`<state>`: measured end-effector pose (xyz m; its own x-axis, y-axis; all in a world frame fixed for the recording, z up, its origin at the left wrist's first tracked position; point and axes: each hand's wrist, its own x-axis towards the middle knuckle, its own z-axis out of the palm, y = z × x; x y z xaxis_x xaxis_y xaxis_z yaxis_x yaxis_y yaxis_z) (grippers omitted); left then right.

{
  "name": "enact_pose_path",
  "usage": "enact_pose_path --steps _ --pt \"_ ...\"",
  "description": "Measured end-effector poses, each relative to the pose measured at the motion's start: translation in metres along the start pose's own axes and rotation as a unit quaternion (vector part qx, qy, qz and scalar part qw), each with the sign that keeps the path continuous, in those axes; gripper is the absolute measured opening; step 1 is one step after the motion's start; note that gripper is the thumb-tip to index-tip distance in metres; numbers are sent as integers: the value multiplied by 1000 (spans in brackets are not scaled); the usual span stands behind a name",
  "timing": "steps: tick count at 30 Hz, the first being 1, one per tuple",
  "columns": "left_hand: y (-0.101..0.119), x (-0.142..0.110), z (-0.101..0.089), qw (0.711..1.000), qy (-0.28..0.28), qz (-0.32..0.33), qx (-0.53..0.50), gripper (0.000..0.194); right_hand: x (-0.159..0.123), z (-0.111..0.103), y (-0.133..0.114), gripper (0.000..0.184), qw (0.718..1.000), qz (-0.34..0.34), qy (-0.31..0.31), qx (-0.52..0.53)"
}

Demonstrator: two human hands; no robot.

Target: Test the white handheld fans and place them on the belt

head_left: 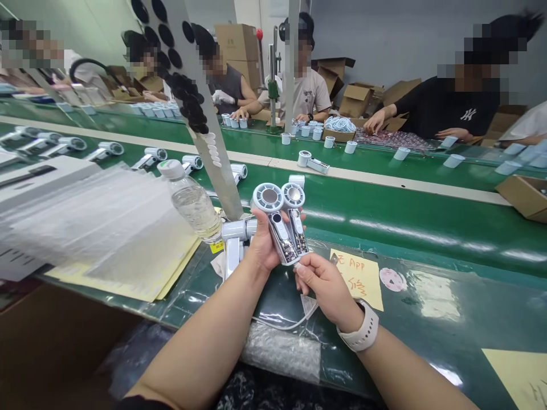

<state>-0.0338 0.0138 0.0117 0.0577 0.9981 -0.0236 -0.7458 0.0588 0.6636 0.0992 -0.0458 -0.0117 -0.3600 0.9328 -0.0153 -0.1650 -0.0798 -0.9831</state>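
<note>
My left hand is wrapped round two light-blue handheld fans side by side. The left fan and the right fan both have round, ringed heads at the top. Their handles lie open towards me, showing circuit boards and wiring. At the bottom ends of the handles, my right hand is closed in a pinch. A white cable loops over the bench up to this hand, which hides its end. More fan parts lie just left of my left hand.
A water bottle leans beside a perforated metal post. Plastic bags are stacked at left. A handwritten yellow note lies at right. Beyond runs a green conveyor carrying several fans; co-workers sit across it among light-blue cups.
</note>
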Motion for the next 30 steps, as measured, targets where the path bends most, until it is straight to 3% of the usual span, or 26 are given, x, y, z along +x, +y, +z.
enact_pose_path --steps 4,11,19,25,30 --pt "-4 1 -2 999 24 21 27 71 0 6 4 41 998 7 54 20" --pt "-9 0 -4 999 28 20 38 69 1 6 7 42 999 11 39 13" --pt "-3 1 -4 998 46 1 -47 69 -1 -1 0 35 987 -100 42 -118" --pt "2 -5 2 1000 -2 8 -28 67 3 -7 4 41 993 -32 69 -88" --pt "4 -7 4 1000 -7 10 -15 67 3 -10 0 47 997 -27 24 -71"
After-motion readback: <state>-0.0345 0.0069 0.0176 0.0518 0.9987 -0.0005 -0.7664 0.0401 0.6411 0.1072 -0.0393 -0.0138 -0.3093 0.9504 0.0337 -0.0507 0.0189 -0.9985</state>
